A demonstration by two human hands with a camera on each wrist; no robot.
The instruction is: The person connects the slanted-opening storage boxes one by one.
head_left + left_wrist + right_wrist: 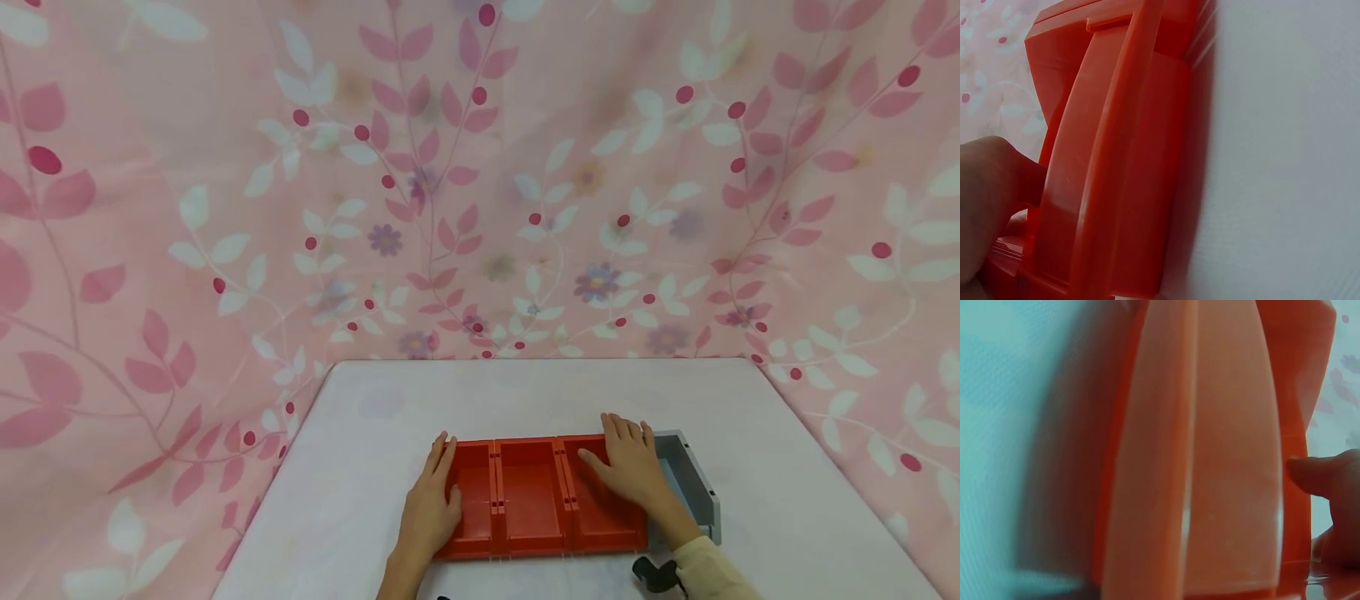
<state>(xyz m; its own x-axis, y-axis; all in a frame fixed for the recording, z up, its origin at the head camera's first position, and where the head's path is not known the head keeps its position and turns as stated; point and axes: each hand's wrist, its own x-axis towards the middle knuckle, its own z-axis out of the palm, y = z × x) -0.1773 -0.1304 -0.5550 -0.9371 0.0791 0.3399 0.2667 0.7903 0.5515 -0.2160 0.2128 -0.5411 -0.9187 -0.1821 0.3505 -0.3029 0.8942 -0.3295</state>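
Observation:
Three red plastic bins stand side by side in a row on the table: a left bin (474, 512), a middle bin (531, 500) and a right bin (600, 517). My left hand (430, 512) grips the left bin's outer side wall, thumb inside and fingers along the outside. At the row's other end, my right hand (633, 467) holds the right bin's outer wall, its thumb (1319, 475) over the inside. A grey bin (701, 479) sits against that side, partly hidden by my right hand and forearm. The left wrist view shows the left bin's front (1129, 156) close up.
A white-covered table (360, 442) lies under the bins, with its far edge behind them. A small black object (655, 575) is by the right sleeve at the near side. Pink floral cloth (480, 208) hangs behind and around the table.

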